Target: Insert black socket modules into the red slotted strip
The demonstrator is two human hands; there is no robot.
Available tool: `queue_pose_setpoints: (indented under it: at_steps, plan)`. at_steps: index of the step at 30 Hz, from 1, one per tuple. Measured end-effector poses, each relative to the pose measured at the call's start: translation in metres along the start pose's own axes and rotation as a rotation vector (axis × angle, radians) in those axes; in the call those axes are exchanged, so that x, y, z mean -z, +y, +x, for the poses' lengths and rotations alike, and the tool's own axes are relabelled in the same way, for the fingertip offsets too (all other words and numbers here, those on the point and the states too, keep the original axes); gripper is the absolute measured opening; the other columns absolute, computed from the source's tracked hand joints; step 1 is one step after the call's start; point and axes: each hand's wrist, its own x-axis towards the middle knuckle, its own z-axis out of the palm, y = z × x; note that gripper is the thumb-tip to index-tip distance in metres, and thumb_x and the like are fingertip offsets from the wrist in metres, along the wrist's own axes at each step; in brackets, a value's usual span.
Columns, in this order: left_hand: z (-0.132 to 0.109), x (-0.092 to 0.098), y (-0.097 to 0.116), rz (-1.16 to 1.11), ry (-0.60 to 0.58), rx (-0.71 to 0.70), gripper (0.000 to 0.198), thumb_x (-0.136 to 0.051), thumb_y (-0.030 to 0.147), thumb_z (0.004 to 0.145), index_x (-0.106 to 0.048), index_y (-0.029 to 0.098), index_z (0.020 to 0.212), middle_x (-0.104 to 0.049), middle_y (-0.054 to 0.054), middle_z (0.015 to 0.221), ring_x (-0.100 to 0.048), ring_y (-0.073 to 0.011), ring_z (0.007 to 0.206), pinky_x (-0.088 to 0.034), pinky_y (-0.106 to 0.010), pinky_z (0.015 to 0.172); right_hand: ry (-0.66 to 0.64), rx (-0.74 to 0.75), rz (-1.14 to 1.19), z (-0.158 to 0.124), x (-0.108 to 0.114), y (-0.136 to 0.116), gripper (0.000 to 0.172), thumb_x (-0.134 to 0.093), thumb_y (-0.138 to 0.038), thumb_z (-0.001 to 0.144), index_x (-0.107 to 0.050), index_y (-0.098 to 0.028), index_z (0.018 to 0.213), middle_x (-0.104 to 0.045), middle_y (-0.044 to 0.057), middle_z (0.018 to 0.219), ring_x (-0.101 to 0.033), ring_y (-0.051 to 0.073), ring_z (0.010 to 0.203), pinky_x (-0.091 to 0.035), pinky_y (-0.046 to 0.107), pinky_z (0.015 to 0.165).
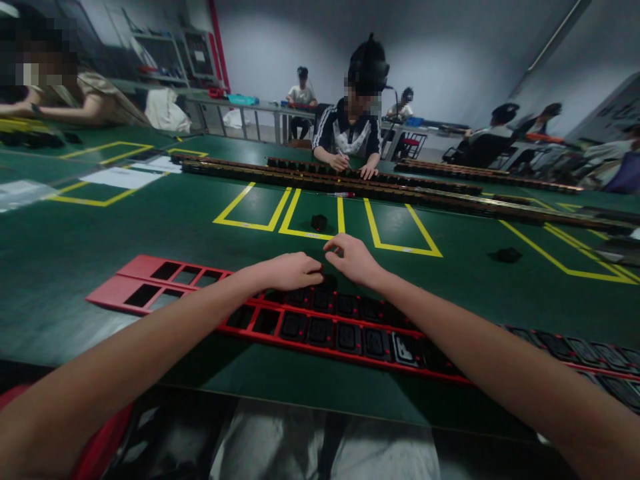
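Observation:
A long red frame [115, 291] with two rows of square openings lies along the near part of the green table. Black square pieces [319, 330] fill several openings in its middle, while openings towards its left end hold none. My left hand [296, 271] is over the far row, fingers bent and pointing right; whatever its fingertips hold, if anything, is hidden. Just right of it and slightly farther away, my right hand [353, 259] hovers with its fingers curled and thumb apart, nothing visible between them. A small black block [319, 222] sits beyond my hands.
Yellow tape rectangles [407, 250] mark the green table [450, 293]. Long dark strips [435, 193] run across its far side, where a person [347, 130] leans over them. Another black object [507, 255] lies at the right. A person sits at the far left, near white sheets [125, 175].

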Motion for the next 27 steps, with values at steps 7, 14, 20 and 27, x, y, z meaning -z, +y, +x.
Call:
queue_pose_setpoints:
  at_steps: [7, 14, 20, 27]
  plan:
    - [-0.002, 0.003, 0.001, -0.045, 0.02, -0.081, 0.032, -0.044, 0.036, 0.096, -0.063, 0.019, 0.077, -0.062, -0.001, 0.07, -0.05, -0.0139, 0.06, -0.031, -0.027, 0.058, -0.107, 0.13, -0.473, 0.059, -0.005, 0.01, 0.067, -0.048, -0.004, 0.082, -0.042, -0.019, 0.147, -0.037, 0.015, 0.155, -0.055, 0.03, 0.121, -0.05, 0.041, 0.092]
    - [-0.003, 0.004, -0.002, -0.071, 0.025, -0.069, 0.033, -0.043, 0.039, 0.096, -0.064, 0.019, 0.078, -0.061, 0.0, 0.069, -0.049, -0.0132, 0.057, -0.027, -0.027, 0.055, -0.187, 0.065, -0.589, 0.088, -0.004, 0.015, 0.036, -0.052, -0.011, 0.085, -0.055, -0.015, 0.121, -0.061, 0.016, 0.118, -0.063, 0.028, 0.097, -0.046, 0.035, 0.074]
    - [-0.002, 0.001, -0.004, -0.056, 0.052, -0.093, 0.033, -0.043, 0.039, 0.095, -0.063, 0.02, 0.077, -0.06, -0.001, 0.069, -0.049, -0.0138, 0.058, -0.027, -0.027, 0.054, -0.048, 0.051, -0.361, 0.038, 0.016, 0.009, 0.032, -0.061, -0.018, 0.077, -0.053, -0.019, 0.108, -0.059, 0.008, 0.106, -0.059, 0.024, 0.091, -0.046, 0.033, 0.071]
    - [0.0, 0.003, -0.009, 0.043, 0.154, 0.151, 0.03, -0.045, 0.04, 0.093, -0.066, 0.02, 0.085, -0.066, -0.005, 0.081, -0.059, -0.0188, 0.072, -0.033, -0.027, 0.058, -0.085, 0.023, -0.192, 0.007, 0.001, 0.012, 0.036, -0.068, -0.024, 0.077, -0.058, -0.02, 0.112, -0.057, 0.008, 0.11, -0.058, 0.024, 0.098, -0.048, 0.033, 0.081]
